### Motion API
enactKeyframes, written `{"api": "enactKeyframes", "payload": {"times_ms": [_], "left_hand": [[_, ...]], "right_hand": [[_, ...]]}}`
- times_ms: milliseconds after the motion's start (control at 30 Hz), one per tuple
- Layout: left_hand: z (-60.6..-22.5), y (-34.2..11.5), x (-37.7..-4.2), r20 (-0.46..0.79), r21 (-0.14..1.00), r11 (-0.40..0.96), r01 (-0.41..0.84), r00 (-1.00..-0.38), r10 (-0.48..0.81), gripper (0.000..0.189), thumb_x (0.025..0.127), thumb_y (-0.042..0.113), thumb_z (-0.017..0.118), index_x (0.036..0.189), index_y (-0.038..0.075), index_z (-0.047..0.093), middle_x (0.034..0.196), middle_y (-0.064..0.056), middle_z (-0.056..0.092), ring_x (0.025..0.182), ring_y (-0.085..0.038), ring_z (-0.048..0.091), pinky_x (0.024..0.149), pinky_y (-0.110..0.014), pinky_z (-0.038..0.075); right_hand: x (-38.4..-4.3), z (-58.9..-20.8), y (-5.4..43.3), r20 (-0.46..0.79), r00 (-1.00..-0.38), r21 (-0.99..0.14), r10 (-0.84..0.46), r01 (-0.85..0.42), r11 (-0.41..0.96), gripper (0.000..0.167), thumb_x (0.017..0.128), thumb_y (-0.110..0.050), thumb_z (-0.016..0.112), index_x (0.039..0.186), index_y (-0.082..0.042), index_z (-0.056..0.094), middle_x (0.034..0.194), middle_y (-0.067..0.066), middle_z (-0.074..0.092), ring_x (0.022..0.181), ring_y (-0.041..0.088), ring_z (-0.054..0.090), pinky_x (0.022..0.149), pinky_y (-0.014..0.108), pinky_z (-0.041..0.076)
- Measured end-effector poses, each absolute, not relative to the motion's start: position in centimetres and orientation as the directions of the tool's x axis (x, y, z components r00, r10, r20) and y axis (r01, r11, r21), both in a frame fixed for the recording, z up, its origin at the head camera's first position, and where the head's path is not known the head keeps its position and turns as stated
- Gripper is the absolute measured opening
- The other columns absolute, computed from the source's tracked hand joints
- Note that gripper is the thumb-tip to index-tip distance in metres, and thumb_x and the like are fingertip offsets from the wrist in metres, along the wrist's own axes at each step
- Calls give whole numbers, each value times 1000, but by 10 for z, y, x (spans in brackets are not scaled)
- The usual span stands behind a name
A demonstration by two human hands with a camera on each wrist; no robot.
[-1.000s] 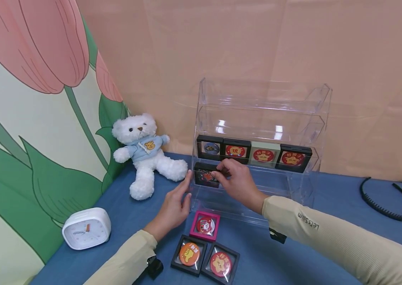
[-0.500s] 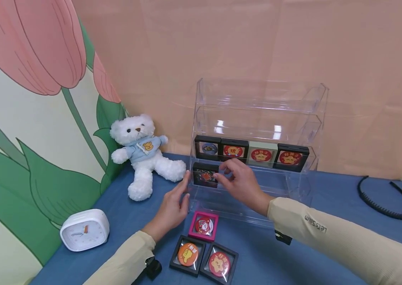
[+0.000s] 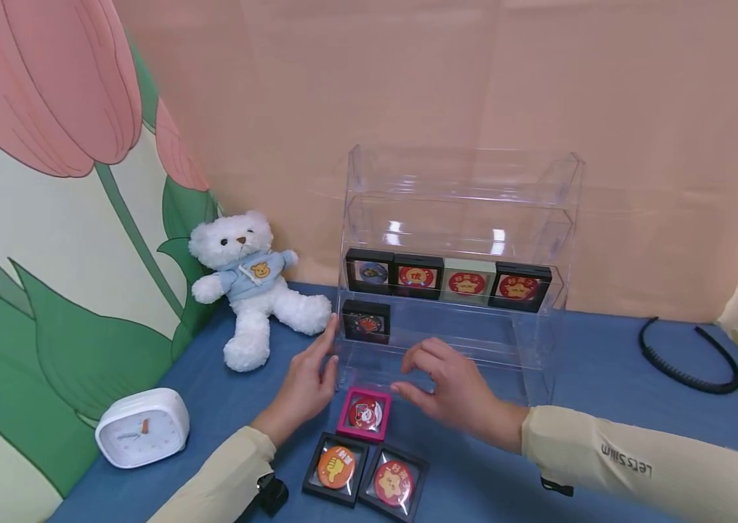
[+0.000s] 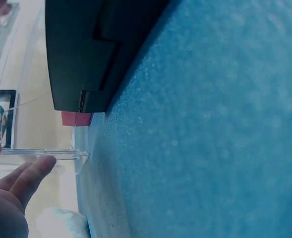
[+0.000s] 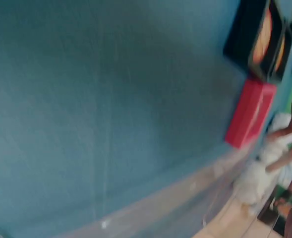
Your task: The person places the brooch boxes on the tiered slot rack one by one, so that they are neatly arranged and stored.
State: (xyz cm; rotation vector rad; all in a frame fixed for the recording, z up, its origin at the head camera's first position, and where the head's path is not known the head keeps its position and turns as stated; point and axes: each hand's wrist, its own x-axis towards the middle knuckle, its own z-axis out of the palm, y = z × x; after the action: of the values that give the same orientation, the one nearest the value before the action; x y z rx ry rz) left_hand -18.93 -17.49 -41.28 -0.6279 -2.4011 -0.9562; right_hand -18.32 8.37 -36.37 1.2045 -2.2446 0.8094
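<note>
My left hand (image 3: 303,385) touches the left side of a clear tiered display rack (image 3: 447,232) with straight fingers; the left wrist view shows its fingertips at the clear panel. My right hand (image 3: 450,385) hovers in front of the rack's lower tiers, fingers loosely bent and nothing between them. A black framed badge box (image 3: 366,322) stands at the left end of a lower tier. Above it, a row of several boxes includes a pale one (image 3: 468,282). On the cloth before the rack lie a pink-framed badge box (image 3: 365,414), a black-framed orange badge box (image 3: 335,468) and a black-framed red badge box (image 3: 394,483).
A white teddy bear (image 3: 251,283) in a blue hoodie sits left of the rack. A white alarm clock (image 3: 143,428) stands at the front left. To the right lies a black headband (image 3: 689,363) on the blue cloth (image 3: 611,356).
My right hand has let go of the black box on the lower tier and drawn back toward the front, down over the rack's base. The left hand stays at the rack's side.
</note>
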Motion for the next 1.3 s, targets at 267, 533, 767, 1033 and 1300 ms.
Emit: {"api": "enactKeyframes", "payload": {"times_ms": [267, 533, 767, 1033, 1300], "left_hand": [[-413, -175, -189, 594, 498, 641, 584, -768, 238, 73, 89, -8, 56, 151, 10, 23, 146, -10, 37, 114, -27, 56, 93, -39, 43], [-412, -176, -189, 595, 496, 641, 585, -767, 240, 73, 88, -9, 56, 151, 10, 23, 147, -10, 36, 115, -29, 55, 92, -39, 44], [-412, -176, -188, 598, 492, 639, 591, -763, 245, 72, 89, -7, 56, 151, 9, 23, 147, -11, 36, 113, -29, 56, 91, -40, 44], [-415, -176, -189, 615, 478, 641, 600, -750, 244, 71, 88, -9, 55, 150, 7, 25, 145, -12, 39, 113, -28, 56, 89, -40, 46], [-415, -177, -191, 627, 471, 638, 610, -740, 244, 72, 88, -8, 55, 151, 9, 25, 146, -11, 38, 118, -26, 52, 92, -40, 44]], "right_hand": [[-143, -383, 102, 341, -615, -382, -711, -782, 493, 30, 87, -46, 65, 103, -21, 62, 104, -13, 55, 94, 7, 53, 69, 30, 50], [-128, -407, 116, 48, -645, -360, -763, -724, 589, 65, 87, -63, 51, 124, -11, 59, 108, -7, 52, 94, 5, 48, 76, 31, 50], [-121, -416, 114, -3, -663, -378, -749, -692, 615, 71, 87, -67, 47, 124, -7, 59, 106, -7, 50, 90, 5, 46, 70, 28, 50], [-117, -419, 108, -38, -692, -371, -721, -660, 653, 77, 84, -71, 45, 123, -6, 59, 105, -6, 49, 88, 6, 45, 63, 28, 48], [-117, -417, 102, -79, -712, -386, -698, -624, 680, 75, 82, -73, 47, 116, -9, 64, 100, -9, 47, 87, 6, 43, 67, 30, 49]]}}
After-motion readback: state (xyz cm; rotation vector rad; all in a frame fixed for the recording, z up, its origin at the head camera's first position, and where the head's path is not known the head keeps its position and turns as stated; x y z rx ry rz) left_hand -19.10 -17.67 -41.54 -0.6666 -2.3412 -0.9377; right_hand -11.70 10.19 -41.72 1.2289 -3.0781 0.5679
